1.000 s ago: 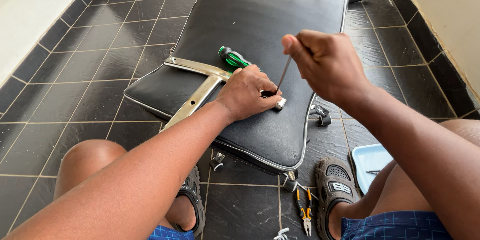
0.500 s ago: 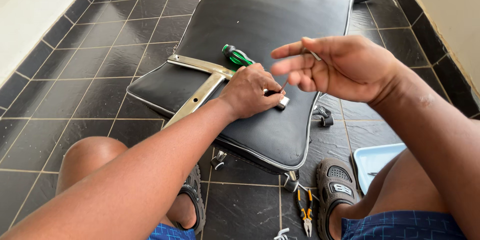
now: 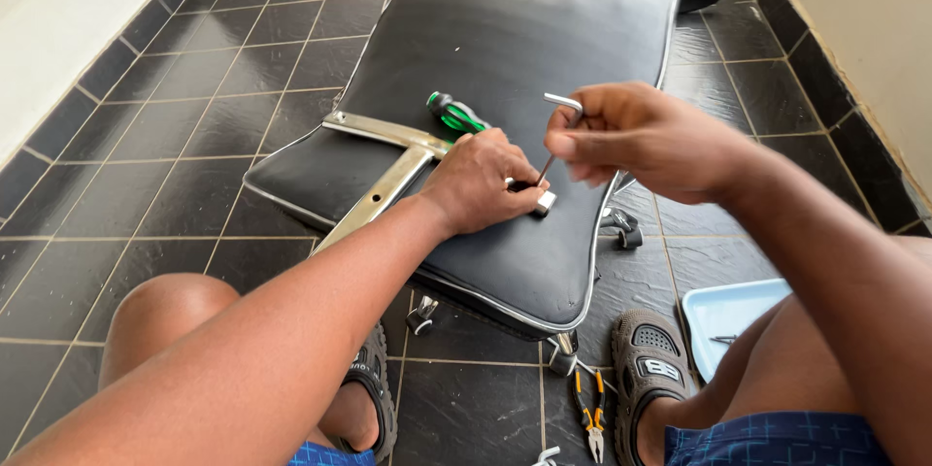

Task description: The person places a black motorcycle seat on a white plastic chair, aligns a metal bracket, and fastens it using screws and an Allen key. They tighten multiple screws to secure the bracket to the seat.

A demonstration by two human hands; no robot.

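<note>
Nearest to the camera, low in the view, are the person's bare knees and two dark sandals (image 3: pixel 649 369) on the floor; between the sandals lies a pair of pliers (image 3: pixel 589 406) with yellow and black handles, within easy reach, and at the right a pale blue tray (image 3: pixel 730 316) holds some small part, probably so that it does not roll away.

A little farther, the left hand (image 3: pixel 481 183) lies flat on the black padded seat (image 3: pixel 524 49) with its fingers curled down around the end of a chromed metal bracket (image 3: pixel 383 189); it seems to press the bracket against the cushion so that it cannot shift. Just beside it, the right hand (image 3: pixel 636 141) pinches the bent top of a small hex key (image 3: pixel 555 141) between thumb and fingers; the long leg of the key goes down to the bracket's end near the left hand's fingertips, and the grip is high, which gives leverage for turning.

Just beyond the left hand, a green-handled screwdriver (image 3: pixel 454 115) rests on the seat, loose, touching no hand.

The seat lies upside-down on the floor, with small casters (image 3: pixel 621 228) showing under its right edge; the floor (image 3: pixel 175 126) is of dark glossy tiles with pale joints. At the far left there is a white ledge (image 3: pixel 58 29); at the right, a cream wall (image 3: pixel 854 29).
</note>
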